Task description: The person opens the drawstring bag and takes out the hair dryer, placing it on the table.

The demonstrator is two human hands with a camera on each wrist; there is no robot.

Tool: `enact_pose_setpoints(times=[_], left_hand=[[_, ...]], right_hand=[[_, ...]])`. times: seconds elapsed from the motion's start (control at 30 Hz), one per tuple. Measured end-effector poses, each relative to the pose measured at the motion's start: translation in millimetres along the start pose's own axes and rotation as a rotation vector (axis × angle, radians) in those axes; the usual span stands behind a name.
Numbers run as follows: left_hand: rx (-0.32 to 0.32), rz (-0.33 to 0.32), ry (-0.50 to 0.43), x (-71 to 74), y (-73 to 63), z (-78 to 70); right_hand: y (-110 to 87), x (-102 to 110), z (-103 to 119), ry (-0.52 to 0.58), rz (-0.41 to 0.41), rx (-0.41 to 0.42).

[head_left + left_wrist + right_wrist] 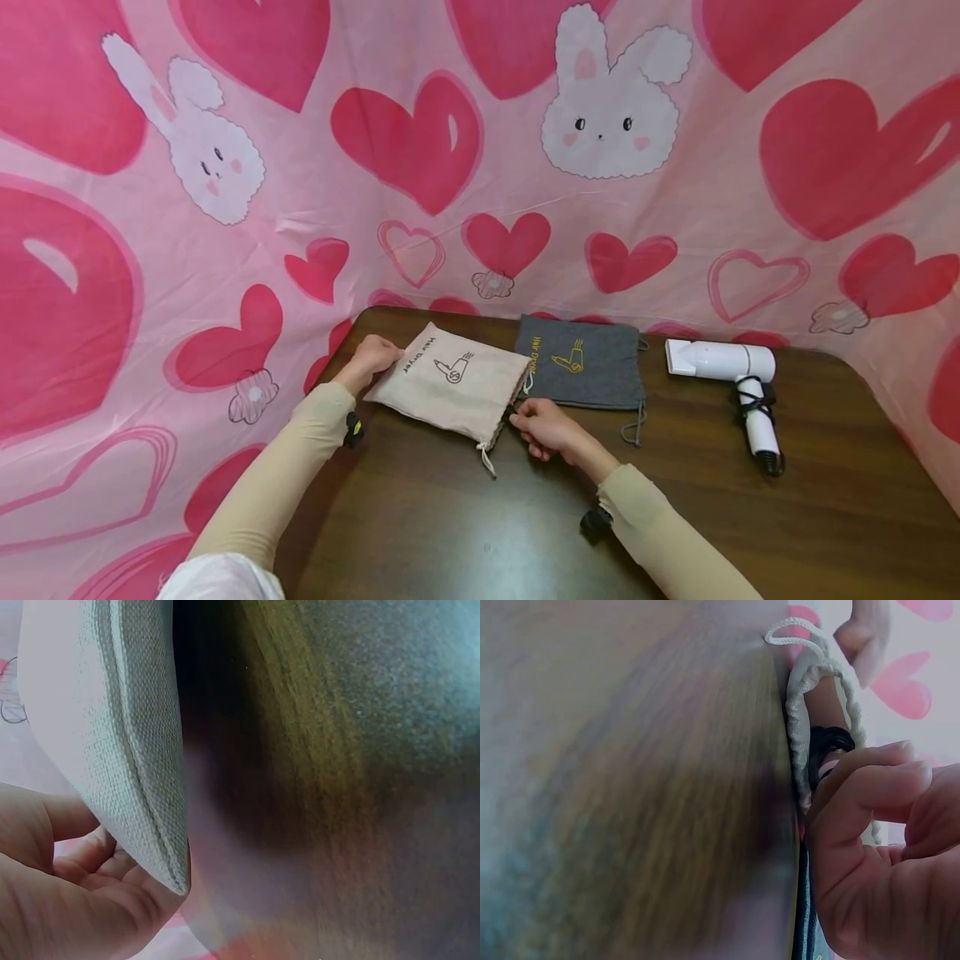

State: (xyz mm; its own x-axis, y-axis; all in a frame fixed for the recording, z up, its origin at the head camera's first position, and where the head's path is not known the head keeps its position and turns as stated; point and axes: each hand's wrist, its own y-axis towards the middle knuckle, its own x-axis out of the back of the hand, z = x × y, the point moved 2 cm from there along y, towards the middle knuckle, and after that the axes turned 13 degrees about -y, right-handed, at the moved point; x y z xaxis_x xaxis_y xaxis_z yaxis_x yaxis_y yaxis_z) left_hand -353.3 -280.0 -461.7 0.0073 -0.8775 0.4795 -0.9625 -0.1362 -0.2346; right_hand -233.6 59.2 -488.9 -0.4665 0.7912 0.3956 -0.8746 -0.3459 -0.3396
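Note:
A cream drawstring bag (450,379), printed "Hair Dryer" with a dryer drawing, lies on the table with its gathered mouth to the right. My left hand (375,357) grips its far-left edge; in the left wrist view, that hand's fingers (97,885) curl around a bag corner. At the mouth, my right hand (551,429) pinches a bundle of black cord (831,746). In the right wrist view, the cord wraps a pinkish-brown object (826,701) partly inside the open mouth; the rest of it is hidden in the bag.
Behind and right of the cream bag lies a grey drawstring bag (600,379) with yellow print. Farther right, a white hair dryer (720,360) has black cord wound around its handle. Heart-and-rabbit cloth (517,192) hangs along the back and left of the wooden table (450,517).

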Motion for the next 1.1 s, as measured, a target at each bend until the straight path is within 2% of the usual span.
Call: enact_pose_setpoints(times=[0.33, 0.57, 0.97, 1.1], left_hand=[[0.033, 0.015, -0.027, 2.2, -0.4, -0.2], [0.086, 0.097, -0.006, 4.9, -3.7, 2.1], [0.060, 0.183, 0.018, 9.4, -19.2, 13.1], [0.042, 0.185, 0.005, 11.2, -23.9, 13.9]], right_hand=[[-2.0, 1.6, -3.9, 0.014, -0.005, -0.005], [-1.9, 0.4, -4.0, -0.006, 0.013, -0.009], [-1.9, -0.5, -2.9, -0.013, 0.038, -0.008], [-2.1, -1.4, -2.6, -0.014, 0.036, -0.009]])
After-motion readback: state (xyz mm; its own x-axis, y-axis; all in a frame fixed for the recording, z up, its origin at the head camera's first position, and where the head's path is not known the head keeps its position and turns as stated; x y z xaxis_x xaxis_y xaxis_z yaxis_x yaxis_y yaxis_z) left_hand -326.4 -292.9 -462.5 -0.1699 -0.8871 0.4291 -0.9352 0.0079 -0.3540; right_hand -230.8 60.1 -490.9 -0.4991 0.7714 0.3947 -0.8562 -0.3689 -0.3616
